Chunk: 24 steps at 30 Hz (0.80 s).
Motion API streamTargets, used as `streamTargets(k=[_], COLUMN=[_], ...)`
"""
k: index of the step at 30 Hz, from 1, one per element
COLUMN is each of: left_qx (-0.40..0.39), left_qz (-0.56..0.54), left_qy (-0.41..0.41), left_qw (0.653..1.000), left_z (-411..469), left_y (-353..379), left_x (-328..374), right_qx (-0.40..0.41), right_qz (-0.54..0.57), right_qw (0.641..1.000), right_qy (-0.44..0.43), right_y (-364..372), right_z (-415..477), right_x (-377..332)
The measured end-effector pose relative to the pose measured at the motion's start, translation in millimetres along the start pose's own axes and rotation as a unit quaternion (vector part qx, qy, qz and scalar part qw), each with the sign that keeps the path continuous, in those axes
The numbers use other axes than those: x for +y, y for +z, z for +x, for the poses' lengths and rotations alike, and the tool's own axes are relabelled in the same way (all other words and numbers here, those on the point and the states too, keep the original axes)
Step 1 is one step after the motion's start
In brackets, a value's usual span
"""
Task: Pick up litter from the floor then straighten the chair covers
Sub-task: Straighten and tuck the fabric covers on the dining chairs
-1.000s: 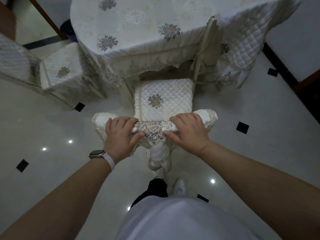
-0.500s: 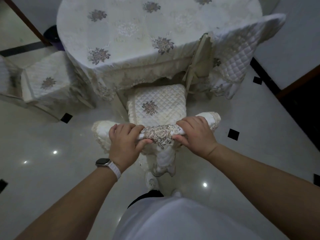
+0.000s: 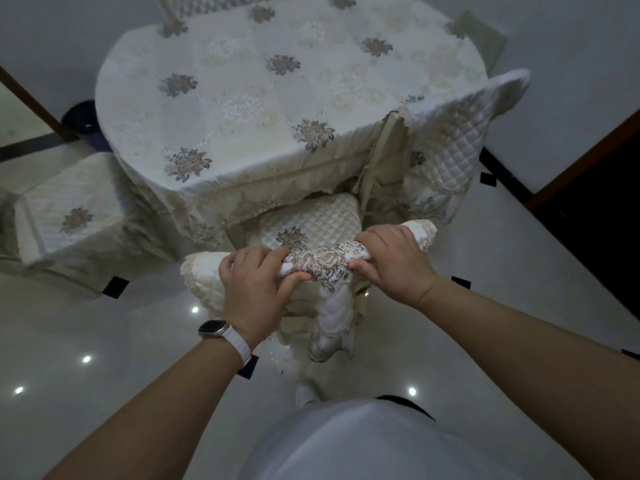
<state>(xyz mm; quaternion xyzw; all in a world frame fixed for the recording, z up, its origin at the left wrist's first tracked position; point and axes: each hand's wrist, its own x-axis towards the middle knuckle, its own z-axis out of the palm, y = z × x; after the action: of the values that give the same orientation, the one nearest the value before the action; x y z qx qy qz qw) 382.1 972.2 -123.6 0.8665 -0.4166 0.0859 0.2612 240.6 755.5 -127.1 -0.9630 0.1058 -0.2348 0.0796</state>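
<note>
A chair with a cream quilted chair cover stands right in front of me, its seat partly tucked under the table. My left hand grips the top of the backrest cover on the left side, fingers curled over it. My right hand grips the same top edge on the right. An embroidered flower patch shows between the two hands. A flap of the cover hangs down the back of the chair. No litter shows on the floor.
A round table under a flowered cloth fills the upper middle. A second covered chair stands at the left, a third at the right. Glossy white floor tiles with black insets surround me. A dark doorway lies right.
The chair has slid further under the table and I have stepped closer. Both hands keep their grip on the backrest cover.
</note>
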Motion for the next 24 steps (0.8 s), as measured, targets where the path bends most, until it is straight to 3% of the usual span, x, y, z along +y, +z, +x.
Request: streamTargets(k=[24], left_qx=[0.005], left_qz=[0.049], left_qy=[-0.070], left_qw=[0.996], left_z=[95.3], left_y=[51.9], left_x=[37.8], right_qx=[0.003], right_qz=[0.075], right_qw=[0.996], right_qy=[-0.058], right_y=[18.7], right_z=[83.5], right_x=[114.8])
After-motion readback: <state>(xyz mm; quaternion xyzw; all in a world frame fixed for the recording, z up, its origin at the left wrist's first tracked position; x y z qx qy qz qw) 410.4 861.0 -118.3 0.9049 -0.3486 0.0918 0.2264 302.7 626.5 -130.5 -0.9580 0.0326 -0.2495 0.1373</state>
